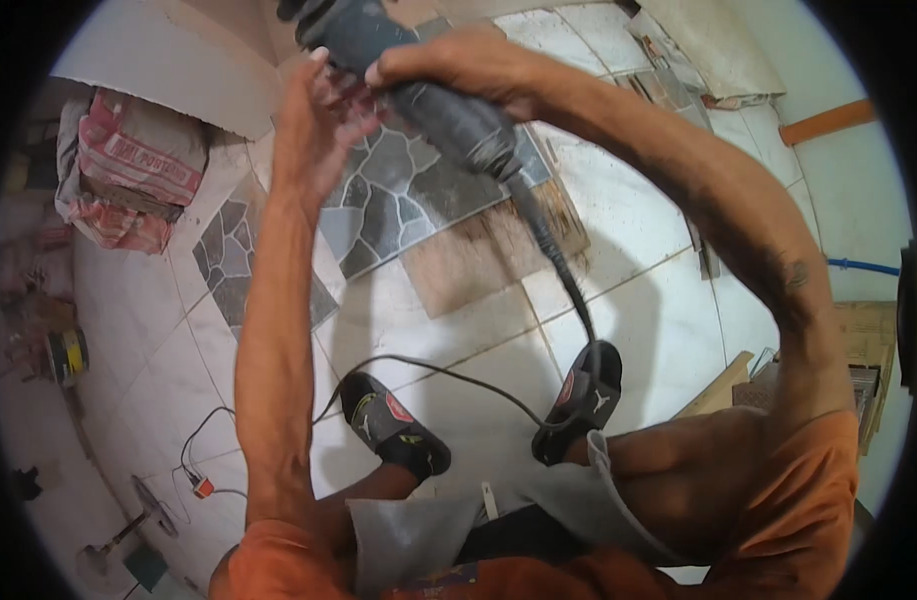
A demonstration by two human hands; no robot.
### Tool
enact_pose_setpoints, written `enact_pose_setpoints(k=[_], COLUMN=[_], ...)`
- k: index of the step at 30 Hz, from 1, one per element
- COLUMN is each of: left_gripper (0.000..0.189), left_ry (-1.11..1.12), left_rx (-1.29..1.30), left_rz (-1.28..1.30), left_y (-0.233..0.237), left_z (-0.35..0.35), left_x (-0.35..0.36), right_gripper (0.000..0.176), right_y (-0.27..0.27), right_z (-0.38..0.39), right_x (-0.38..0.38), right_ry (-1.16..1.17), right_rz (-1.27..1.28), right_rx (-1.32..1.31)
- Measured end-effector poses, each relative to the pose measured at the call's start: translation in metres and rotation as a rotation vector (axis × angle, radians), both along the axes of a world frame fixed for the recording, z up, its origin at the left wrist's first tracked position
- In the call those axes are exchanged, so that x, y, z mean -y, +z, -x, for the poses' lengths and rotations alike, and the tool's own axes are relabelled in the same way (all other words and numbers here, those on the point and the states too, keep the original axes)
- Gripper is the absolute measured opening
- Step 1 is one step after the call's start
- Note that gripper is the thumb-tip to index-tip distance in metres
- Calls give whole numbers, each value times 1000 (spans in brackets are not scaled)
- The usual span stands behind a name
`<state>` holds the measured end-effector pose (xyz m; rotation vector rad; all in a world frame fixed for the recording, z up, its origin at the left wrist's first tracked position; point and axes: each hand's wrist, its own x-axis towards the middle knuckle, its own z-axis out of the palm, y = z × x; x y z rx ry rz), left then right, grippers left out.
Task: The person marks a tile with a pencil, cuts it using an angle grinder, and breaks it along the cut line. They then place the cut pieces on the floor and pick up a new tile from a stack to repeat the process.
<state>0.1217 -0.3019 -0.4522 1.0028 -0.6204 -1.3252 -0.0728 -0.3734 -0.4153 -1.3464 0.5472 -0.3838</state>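
Observation:
My right hand point(469, 65) grips the dark grey body of an angle grinder point(449, 115), held high and close to the camera. Its black cord point(554, 260) hangs down past my right slipper point(584, 395) and trails over the floor. My left hand point(314, 130) is raised beside the grinder's front end, fingers spread and touching it near the head. Below the tool a stone-pattern tile point(409, 195) lies on the white floor, beside a brown tile back point(479, 260). The grinder's disc is out of view at the top edge.
My left slipper point(394, 425) stands on the white floor tiles point(439, 320). A second stone-pattern tile point(229, 255) lies at the left. Cement sacks point(129, 165) sit at upper left, a cord plug point(201, 487) at lower left, wood pieces and boxes point(859, 350) at the right.

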Motion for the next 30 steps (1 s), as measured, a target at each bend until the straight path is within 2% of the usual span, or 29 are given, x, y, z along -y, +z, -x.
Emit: enact_pose_setpoints(k=[1,2,3,5,8,11,12,15,18,23,26,30], left_gripper=[35,37,39,42,47,45,45,46,48,51,53,55], left_ry=[-60,-19,23,103,213,244,244,202,82,41,49,57], left_rx=[-161,-129,-96,-17,138,147,166,246,368,449,510,539], left_rz=[-64,-44,-30,-44,-152,-133,-161,-240,-330,-278,-282,-297], left_y=[0,-1,-1,-11,-36,-62,-69,-82,-94,-129,-145,-154], left_z=[4,10,18,16,-2,-18,-20,-23,-32,-41,-52,-64], left_x=[0,3,5,8,20,38,45,69,92,134,153,165], right_gripper=[54,55,54,58,70,81,66,71,73,72,67,70], right_y=[-4,-6,-23,-40,-39,-74,-76,-105,-135,-179,-189,-187], right_z=[-10,-6,-14,-31,-39,-54,-60,-85,-99,-110,-123,-132], right_x=[-2,-2,3,1,-4,-17,-19,-12,5,50,70,83], right_ry=[-14,-38,-28,-60,68,-164,-258,-480,-539,-546,-606,-504], right_rz=[-23,46,86,204,403,475,448,412,338,360,379,365], right_rx=[65,-138,-216,-351,-451,-544,-584,-660,-636,-625,-652,-706])
